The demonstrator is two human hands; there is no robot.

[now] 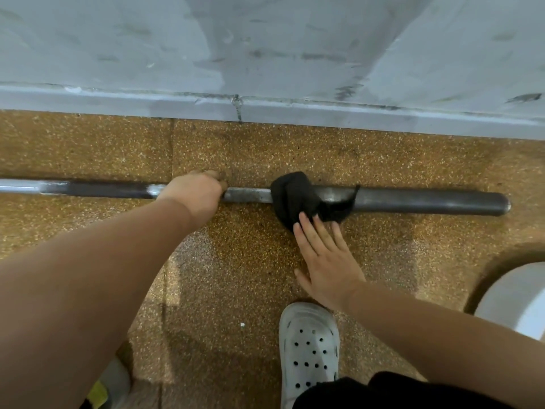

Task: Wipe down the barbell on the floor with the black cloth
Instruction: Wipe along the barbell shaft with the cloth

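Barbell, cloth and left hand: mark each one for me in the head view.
Barbell [427,199]: head view, on the bare dark sleeve right of the cloth.
Cloth [292,196]: head view, on the bunched part draped over the bar.
Left hand [196,193]: head view, on the back of the hand gripping the bar.

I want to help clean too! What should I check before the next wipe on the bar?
1. Left hand holding the barbell steady: ok.
2. Black cloth on the bar: ok, draped over it.
3. Right hand gripping the cloth: not ok, fingers open, only fingertips at its edge.
4. Bar lying flat on the floor: ok.
5. White shoe clear of the bar: ok.
6. Bar already clean under the cloth: cannot tell.
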